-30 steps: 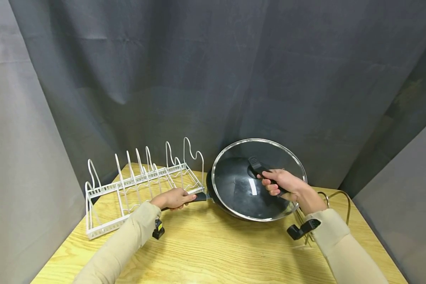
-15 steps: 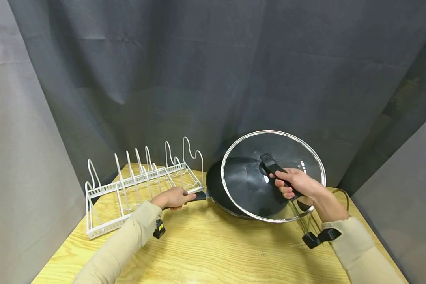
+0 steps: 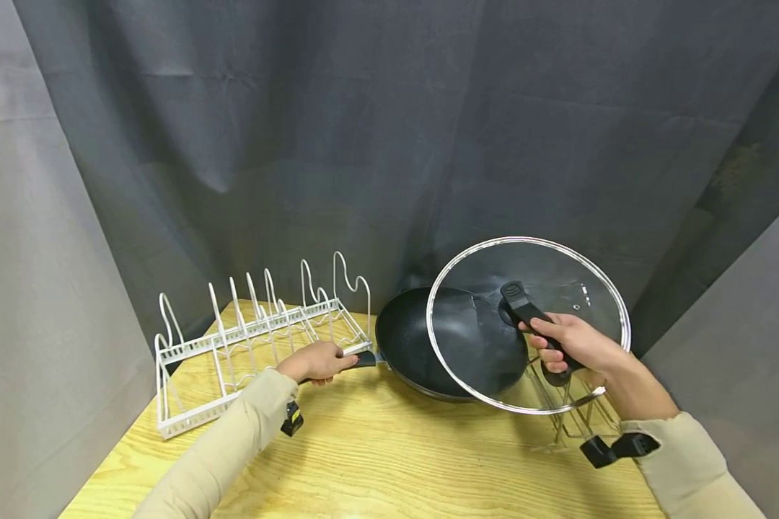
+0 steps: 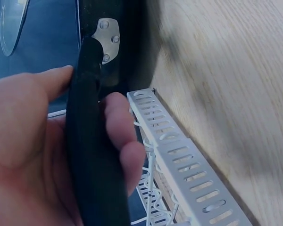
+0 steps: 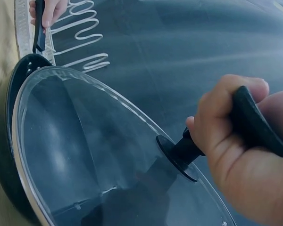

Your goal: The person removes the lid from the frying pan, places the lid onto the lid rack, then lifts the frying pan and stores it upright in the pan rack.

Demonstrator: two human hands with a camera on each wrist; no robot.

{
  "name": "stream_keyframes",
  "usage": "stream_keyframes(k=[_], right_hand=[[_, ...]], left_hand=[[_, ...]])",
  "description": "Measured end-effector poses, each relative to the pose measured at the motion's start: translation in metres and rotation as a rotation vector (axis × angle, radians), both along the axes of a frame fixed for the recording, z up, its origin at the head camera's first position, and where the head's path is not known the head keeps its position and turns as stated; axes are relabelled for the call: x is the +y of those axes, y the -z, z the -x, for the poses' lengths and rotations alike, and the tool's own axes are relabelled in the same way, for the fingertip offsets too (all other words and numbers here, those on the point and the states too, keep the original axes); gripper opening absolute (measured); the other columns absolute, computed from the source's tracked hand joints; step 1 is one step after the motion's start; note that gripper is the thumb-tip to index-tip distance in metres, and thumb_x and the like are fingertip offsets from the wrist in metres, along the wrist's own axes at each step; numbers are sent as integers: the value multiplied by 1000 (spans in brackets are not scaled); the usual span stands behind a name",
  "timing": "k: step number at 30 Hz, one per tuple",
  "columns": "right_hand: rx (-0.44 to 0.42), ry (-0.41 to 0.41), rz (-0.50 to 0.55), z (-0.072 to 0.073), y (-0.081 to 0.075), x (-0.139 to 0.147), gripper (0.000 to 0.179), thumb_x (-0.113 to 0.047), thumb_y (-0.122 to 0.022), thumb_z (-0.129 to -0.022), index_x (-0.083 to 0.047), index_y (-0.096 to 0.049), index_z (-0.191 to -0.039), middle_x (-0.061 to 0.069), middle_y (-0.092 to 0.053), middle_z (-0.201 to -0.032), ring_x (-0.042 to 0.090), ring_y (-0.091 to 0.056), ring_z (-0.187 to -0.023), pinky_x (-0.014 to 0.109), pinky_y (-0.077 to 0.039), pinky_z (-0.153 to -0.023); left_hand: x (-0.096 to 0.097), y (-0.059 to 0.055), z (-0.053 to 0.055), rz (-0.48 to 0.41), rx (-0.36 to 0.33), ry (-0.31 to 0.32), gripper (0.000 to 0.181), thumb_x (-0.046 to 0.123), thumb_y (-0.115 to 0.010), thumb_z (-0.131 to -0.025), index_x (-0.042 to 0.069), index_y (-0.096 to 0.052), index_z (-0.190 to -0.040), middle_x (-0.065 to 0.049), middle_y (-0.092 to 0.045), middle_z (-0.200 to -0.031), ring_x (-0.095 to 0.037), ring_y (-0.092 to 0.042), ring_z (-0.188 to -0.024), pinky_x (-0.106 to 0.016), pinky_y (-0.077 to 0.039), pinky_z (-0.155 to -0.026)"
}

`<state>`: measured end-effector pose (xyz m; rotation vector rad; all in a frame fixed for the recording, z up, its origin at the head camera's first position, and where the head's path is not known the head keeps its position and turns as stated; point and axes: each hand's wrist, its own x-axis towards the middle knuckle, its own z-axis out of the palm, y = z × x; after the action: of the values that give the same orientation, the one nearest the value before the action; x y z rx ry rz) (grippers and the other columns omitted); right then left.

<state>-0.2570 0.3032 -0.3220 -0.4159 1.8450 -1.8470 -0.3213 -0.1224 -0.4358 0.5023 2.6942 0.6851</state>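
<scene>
The pan [image 3: 405, 337] sits upright on the table [image 3: 389, 461], its black bowl facing up, with its handle [image 3: 367, 359] pointing to the person's left and a little back towards the person. The left hand [image 3: 320, 362] grips that handle, and the left wrist view shows the thumb along one side and fingers curled round the other, while the handle's long axis leads straight up to a riveted metal bracket [image 4: 107, 40] on the pan's wall. The right hand [image 3: 576, 347] holds the lid [image 3: 477, 346] by its black grip [image 3: 518, 297], fingers wrapped about the bar. The grip's long axis slants from far left to near right, its far end beyond the fingers and its near end by the heel of the hand. The glass disc overlaps the pan's right part and reaches past it, over a wire rack [image 3: 562, 419] at the right; whether its rim touches the pan cannot be told. In the right wrist view the grip's stem stands out from the glass towards the hand. A white rack [image 3: 197, 414] lies to the left, its rails running lengthwise from near left to far right, the left hand just beside its front. A dark curtain [image 3: 298, 144] hangs behind.
</scene>
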Motion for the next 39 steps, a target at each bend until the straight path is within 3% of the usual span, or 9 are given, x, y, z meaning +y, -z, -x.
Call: stream_keyframes(k=[7,9,16,21,28,34,39], right_hand=[[48,15,-17,-8,0,15,22,-22,-33,-105,-2,-42,-110,-4,-44,-74,3,-36,-52,17,-36,-47],[50,18,-11,-11,0,19,22,-22,-32,-105,-3,-43,-110,-4,-44,-74,3,-36,-52,16,-36,-47],[64,71,-23,-21,-1,29,22,-23,-34,-105,-4,-43,-110,-5,-44,-74,4,-36,-52,17,-37,-47],[75,84,-8,-28,-2,34,22,-23,-35,-104,-3,-42,-112,-4,-45,-75,6,-33,-52,17,-37,-47],[99,110,-6,-33,-2,43,24,-25,-35,-104,-3,-39,-114,-3,-45,-75,7,-34,-52,19,-37,-46],[99,139,6,-38,0,51,26,-27,-36,-104,-4,-39,-115,-2,-45,-76,10,-32,-52,22,-33,-46],[121,166,6,-40,2,55,27,-27,-37,-103,-3,-39,-116,-1,-46,-76,11,-31,-52,21,-35,-46]], left_hand=[[4,-7,-3,67,47,1,40,41,-47,-98,12,-59,-74,-7,-63,-61,-29,-65,-60,-30,-43,-55],[6,-9,-3,108,75,0,39,41,-48,-98,14,-59,-72,-6,-63,-62,-27,-64,-59,-32,-43,-57],[18,-14,-1,278,252,-1,36,39,-55,-94,16,-55,-66,1,-53,-65,-18,-52,-62,-39,-43,-58],[29,-22,-4,306,355,-2,37,35,-56,-92,16,-52,-60,-1,-54,-66,-20,-57,-65,-44,-47,-57],[50,-33,-7,323,431,16,39,37,-53,-94,16,-53,-60,-3,-59,-69,-22,-61,-68,-43,-48,-53],[70,-35,-11,309,502,63,32,38,-54,-94,9,-67,-92,-8,-66,-91,-25,-65,-84,-43,-51,-63],[88,-35,-16,292,511,74,42,40,-52,-95,6,-62,-118,-10,-61,-107,-26,-60,-98,-43,-51,-77]])
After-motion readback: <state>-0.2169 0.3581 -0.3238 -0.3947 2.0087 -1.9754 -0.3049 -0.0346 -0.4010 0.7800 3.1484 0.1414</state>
